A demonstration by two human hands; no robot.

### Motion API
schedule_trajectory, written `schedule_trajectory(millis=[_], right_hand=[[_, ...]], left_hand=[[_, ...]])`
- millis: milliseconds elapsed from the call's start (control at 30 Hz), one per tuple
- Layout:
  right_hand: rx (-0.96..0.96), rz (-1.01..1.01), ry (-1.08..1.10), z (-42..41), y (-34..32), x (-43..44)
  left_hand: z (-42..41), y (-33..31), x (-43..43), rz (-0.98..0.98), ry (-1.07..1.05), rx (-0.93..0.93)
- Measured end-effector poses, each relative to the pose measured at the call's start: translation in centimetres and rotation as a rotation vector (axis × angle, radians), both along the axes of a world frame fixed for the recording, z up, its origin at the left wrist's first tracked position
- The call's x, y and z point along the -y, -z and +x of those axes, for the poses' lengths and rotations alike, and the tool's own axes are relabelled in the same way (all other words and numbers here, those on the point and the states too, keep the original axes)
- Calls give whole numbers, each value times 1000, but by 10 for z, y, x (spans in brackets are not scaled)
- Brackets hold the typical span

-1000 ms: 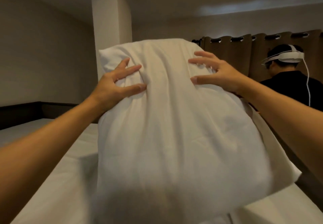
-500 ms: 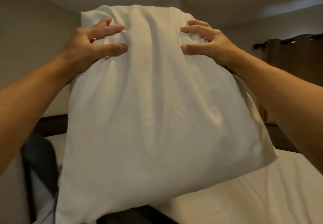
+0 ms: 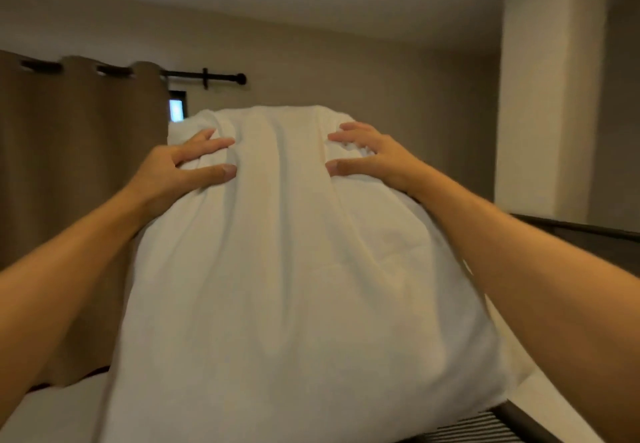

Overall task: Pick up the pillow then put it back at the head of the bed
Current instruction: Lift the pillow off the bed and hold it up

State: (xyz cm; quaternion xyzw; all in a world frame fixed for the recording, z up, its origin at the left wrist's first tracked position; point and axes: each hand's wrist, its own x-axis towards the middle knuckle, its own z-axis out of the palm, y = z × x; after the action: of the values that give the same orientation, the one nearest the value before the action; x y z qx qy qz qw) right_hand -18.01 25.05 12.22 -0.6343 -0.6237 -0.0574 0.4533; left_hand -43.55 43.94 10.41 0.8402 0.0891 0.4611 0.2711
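Note:
A big white pillow point(image 3: 294, 287) hangs upright in front of me and fills the middle of the view. My left hand point(image 3: 173, 169) grips its upper left corner, fingers bunching the cloth. My right hand point(image 3: 374, 158) grips the upper right corner the same way. Below the pillow lies the bed's white sheet point(image 3: 62, 408). The pillow hides most of the bed, and its lower edge is out of frame.
Brown curtains point(image 3: 69, 165) on a black rod point(image 3: 207, 77) hang at the left. A beige wall is ahead, with a pale column point(image 3: 550, 96) at the right. A dark ledge point(image 3: 588, 238) runs along the right, and a dark striped thing point(image 3: 485, 428) shows at the bottom right.
The view has swung round: the curtains are now on the left and the column on the right. The pillow, still held by both hands, has come down from its higher position.

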Motion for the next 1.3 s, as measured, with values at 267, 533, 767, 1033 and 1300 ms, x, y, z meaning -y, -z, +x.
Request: schedule_trajectory(millis=[267,533,767,1033,1300], right_hand=[[-112,-170,-236,-49,51,-96],[-156,-211,-263,-100,119,-176],[-207,-247,-244,-137,168,-243],[-199,-249,-198,-165,194,-295],[-196,-255,-176,-164,205,-330]], left_hand=[[-83,59,-46,-146,-166,-78],[-143,110,-111,-208,-246,-153],[-179,146,-180,-259,-208,-195],[-203,179,-234,-286,-194,-172],[-199,193,-269,-296,-196,-172]])
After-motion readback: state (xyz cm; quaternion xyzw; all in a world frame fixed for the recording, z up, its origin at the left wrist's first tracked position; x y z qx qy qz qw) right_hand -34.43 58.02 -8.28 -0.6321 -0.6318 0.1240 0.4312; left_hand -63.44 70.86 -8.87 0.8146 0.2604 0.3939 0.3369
